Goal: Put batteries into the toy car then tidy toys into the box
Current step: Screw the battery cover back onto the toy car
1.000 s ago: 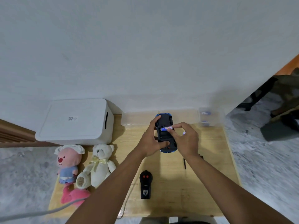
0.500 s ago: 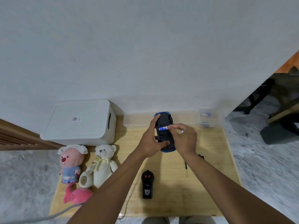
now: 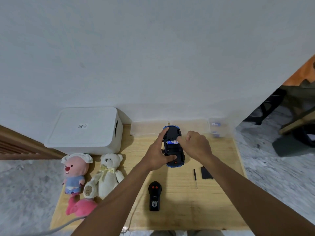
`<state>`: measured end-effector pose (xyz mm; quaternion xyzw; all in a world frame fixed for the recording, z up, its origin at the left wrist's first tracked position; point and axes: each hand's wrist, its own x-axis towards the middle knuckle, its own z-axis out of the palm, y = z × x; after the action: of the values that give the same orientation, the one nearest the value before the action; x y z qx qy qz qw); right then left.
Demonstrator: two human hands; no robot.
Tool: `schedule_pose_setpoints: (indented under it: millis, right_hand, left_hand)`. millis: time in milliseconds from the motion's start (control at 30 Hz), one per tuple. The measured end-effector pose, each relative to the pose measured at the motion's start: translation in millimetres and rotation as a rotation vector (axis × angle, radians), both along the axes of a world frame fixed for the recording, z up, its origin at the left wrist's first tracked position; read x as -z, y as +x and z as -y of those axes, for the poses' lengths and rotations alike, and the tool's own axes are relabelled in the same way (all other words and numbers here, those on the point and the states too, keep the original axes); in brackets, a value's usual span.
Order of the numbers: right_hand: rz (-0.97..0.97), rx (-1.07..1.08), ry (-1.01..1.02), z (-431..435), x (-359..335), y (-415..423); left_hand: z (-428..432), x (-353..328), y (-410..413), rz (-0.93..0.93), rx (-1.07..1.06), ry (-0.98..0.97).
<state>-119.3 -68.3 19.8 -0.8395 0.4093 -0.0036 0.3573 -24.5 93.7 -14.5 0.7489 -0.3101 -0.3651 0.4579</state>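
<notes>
Bracing the toy car (image 3: 172,150), gripped by the left hand (image 3: 156,155), its twelve-o'clock battery (image 3: 171,142) is being pressed level by the fisted right hand (image 3: 197,145).

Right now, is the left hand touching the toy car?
Touching. The head view shows the left hand gripping the upside-down toy car, thumb pressed on its black underside, fingers curled over its far end.
</notes>
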Motion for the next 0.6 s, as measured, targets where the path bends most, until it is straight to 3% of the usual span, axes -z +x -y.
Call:
schedule_pose_setpoints:
  millis: [133,267,500,600]
  right_hand:
    - [-0.121,-0.226,0.269,10,-8,5]
    - [-0.068,-0.322,0.385,12,-15,10]
    - [0.156,-0.263,0.412,3,-16,5]
    - [0.146,-0.295,0.294,-3,-15,5]
  left_hand:
    - [-2,4,-1,0.0,0.012,0.002]
    - [-5,10,0,0.002,0.018,0.009]
    - [-7,11,1,-0.021,0.008,0.0]
    - [-7,12,0,-0.025,0.001,-0.001]
